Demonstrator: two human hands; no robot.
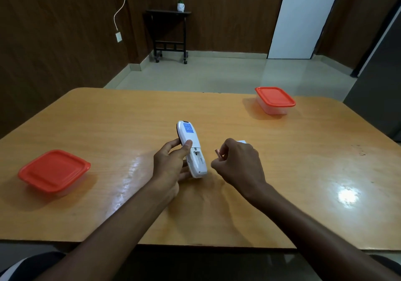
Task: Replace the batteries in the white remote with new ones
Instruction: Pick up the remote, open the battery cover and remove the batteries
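My left hand (171,163) grips the white remote (191,146) above the table, back side up, a blue label near its far end. The battery compartment at its near end stands open, and one battery seems to lie inside. My right hand (236,163) hovers just right of the remote with its fingers pinched on a small copper-coloured battery (217,154). A white piece (241,142), probably the battery cover, peeks out behind my right hand on the table.
The wooden table (121,128) holds two clear containers with orange lids, one at the near left (53,170) and one at the far right (275,99). A small black side table (169,31) stands by the far wall.
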